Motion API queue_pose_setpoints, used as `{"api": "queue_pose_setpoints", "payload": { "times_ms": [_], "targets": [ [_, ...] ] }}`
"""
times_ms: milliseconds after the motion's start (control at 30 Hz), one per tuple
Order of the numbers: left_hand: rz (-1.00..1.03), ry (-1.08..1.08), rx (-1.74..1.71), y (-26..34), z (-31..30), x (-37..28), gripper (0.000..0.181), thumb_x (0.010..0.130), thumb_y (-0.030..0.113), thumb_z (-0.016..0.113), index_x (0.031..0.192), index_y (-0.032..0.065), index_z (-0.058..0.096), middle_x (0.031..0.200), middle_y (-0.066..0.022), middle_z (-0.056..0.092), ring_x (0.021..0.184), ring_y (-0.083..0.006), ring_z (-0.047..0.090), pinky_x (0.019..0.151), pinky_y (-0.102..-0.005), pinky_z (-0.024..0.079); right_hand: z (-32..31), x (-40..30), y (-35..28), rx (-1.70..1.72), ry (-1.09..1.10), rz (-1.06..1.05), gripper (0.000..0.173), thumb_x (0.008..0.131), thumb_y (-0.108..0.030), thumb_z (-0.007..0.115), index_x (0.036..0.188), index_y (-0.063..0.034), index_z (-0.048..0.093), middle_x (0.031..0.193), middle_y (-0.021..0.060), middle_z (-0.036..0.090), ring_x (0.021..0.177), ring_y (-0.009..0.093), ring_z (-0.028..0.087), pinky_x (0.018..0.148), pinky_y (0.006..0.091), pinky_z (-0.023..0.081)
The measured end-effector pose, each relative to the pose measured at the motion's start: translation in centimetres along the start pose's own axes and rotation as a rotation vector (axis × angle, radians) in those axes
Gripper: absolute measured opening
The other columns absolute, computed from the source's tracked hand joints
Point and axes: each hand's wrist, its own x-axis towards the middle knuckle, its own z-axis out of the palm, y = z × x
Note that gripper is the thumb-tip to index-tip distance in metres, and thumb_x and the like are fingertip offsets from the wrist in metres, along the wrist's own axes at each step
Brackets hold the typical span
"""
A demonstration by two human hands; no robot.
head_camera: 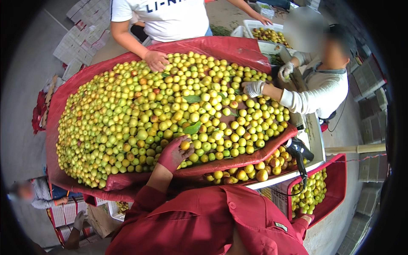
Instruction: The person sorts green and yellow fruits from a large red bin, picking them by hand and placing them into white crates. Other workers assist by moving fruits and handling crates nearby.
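Note:
My left hand (pixel 173 154), in a red glove with bare fingertips, reaches over the front edge of a sloping heap of fruits (pixel 111 121). They are small, round and yellow-green, some blushed red, and look like jujubes. One yellow-orange fruit (pixel 185 145) sits between its thumb and fingers. Under the heap lies a red plastic sheet (pixel 223 165) with a raised front fold. Low on the right, my right hand (pixel 306 218) is at the near side of a red-lined crate (pixel 338 178) of fruits. My sleeve and the crate hide most of it, so its grip is unclear.
Across the heap, a person's bare hand (pixel 156 60) touches the fruits. At the right, another person's gloved hand (pixel 254 88) reaches in. A black clamp-like device (pixel 299 151) is fixed to the metal-edged trough (pixel 274 180), which holds redder fruits. Stacked boxes (pixel 369 127) line the right.

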Motion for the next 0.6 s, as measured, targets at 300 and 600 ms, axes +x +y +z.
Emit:
{"api": "queue_pose_setpoints", "payload": {
  "times_ms": [300, 600],
  "targets": [
    [0.009, -0.104, 0.150, -1.6, 2.3, 0.5, 0.044, 0.097, 0.009, 0.057, 0.140, 0.0033, 0.048, 0.127, -0.0143, 0.062, 0.119, -0.0326, 0.062, 0.103, -0.0466, 0.051, 19.7, -26.9, 11.3, -0.775, -0.865, -1.027, 0.035, 0.094, -0.012, 0.061, 0.127, -0.0005, 0.060, 0.126, 0.0103, 0.060, 0.110, 0.021, 0.060, 0.092, 0.0324, 0.051],
    [0.211, -0.208, 0.746, -2.7, 6.9, 1.8, 0.061, 0.092, 0.015, 0.072, 0.145, 0.0010, 0.044, 0.127, -0.0123, 0.063, 0.113, -0.0190, 0.061, 0.097, -0.0321, 0.051, 15.7, -41.9, 36.7, -1.050, -2.240, -0.553, 0.047, 0.086, 0.000, 0.073, 0.130, -0.0088, 0.057, 0.122, 0.0099, 0.060, 0.108, 0.024, 0.060, 0.091, 0.0338, 0.050]
  ]
}}
